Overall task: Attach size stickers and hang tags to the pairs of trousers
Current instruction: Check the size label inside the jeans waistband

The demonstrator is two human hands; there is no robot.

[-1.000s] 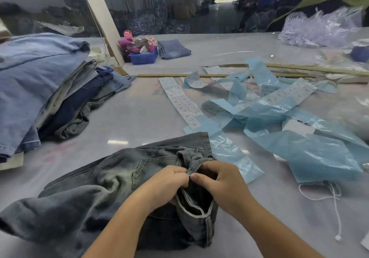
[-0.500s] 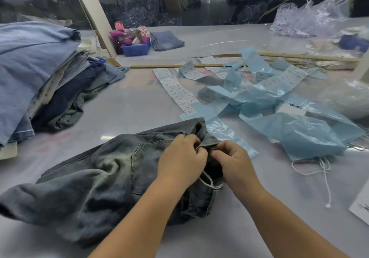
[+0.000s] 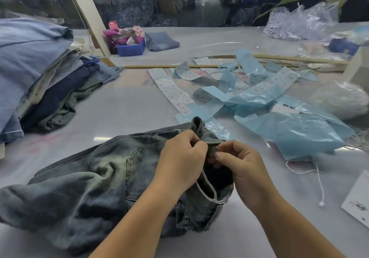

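A faded grey-blue pair of trousers (image 3: 95, 178) lies crumpled on the table in front of me. My left hand (image 3: 181, 158) grips the bunched waistband near its top. My right hand (image 3: 241, 164) pinches the same waistband from the right, thumb and forefinger closed on the fabric. The open waist gapes dark below my hands. A strip of white size stickers (image 3: 173, 93) lies behind the trousers. A white hang tag (image 3: 357, 200) sits at the right edge, and a white string (image 3: 317, 180) lies loose beside it.
A stack of folded jeans (image 3: 34, 74) fills the left side. Light blue sticker backing strips (image 3: 295, 130) are heaped at the right. A blue tray (image 3: 131, 48), a wooden ruler (image 3: 169, 66) and clear plastic bags (image 3: 303, 22) lie farther back.
Both hands have worked along the waistband, and the fabric has bunched up higher between them. The white loop of string seen under my hands half a second ago is out of sight.
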